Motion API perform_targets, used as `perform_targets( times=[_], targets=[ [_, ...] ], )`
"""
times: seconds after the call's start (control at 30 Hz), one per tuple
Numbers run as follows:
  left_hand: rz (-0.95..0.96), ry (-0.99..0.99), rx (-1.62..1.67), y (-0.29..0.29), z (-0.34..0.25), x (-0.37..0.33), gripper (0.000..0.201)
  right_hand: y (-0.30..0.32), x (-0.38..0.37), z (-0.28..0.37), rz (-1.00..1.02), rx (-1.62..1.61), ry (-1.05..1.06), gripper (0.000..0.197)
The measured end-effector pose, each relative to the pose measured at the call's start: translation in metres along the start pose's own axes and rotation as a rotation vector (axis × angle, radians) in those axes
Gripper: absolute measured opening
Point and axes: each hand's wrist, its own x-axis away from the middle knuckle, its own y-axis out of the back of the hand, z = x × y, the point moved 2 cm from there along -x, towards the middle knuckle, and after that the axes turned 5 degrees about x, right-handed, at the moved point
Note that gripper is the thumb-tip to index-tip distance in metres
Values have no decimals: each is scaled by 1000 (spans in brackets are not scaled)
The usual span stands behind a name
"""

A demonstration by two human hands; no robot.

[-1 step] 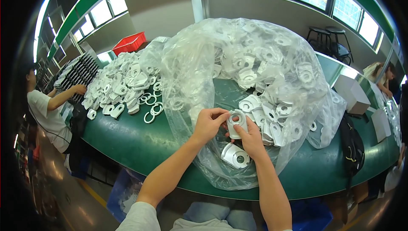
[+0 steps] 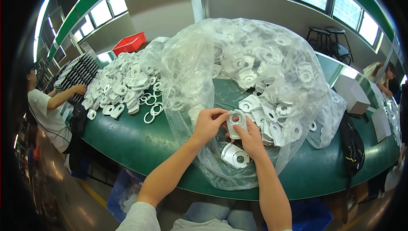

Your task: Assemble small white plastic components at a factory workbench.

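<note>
My left hand (image 2: 208, 125) and my right hand (image 2: 251, 139) together pinch one small white plastic part (image 2: 236, 121) with a round hole, just above the green table (image 2: 127, 142). Both hands are inside the open mouth of a large clear plastic bag (image 2: 191, 65) that lies on the table. The bag holds a heap of the same white parts (image 2: 265, 105). One more such part (image 2: 236, 156) lies flat in the bag just below my hands.
A loose pile of white parts (image 2: 121, 82) and several white rings (image 2: 151, 110) lie left of the bag. A seated person (image 2: 46, 108) reaches toward black trays (image 2: 78, 71) at far left. Also here: red bin (image 2: 129, 43), white boxes (image 2: 352, 93), hanging black bag (image 2: 352, 146).
</note>
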Motion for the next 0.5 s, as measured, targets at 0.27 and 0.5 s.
perform_targets(
  times=[0.27, 0.5],
  targets=[
    [25, -16, 13, -1, 2, 0, 14, 2, 1, 2, -3, -9, 0, 24],
    [36, -3, 29, 2, 2, -1, 13, 0, 1, 1, 7, 1, -17, 25]
  ],
)
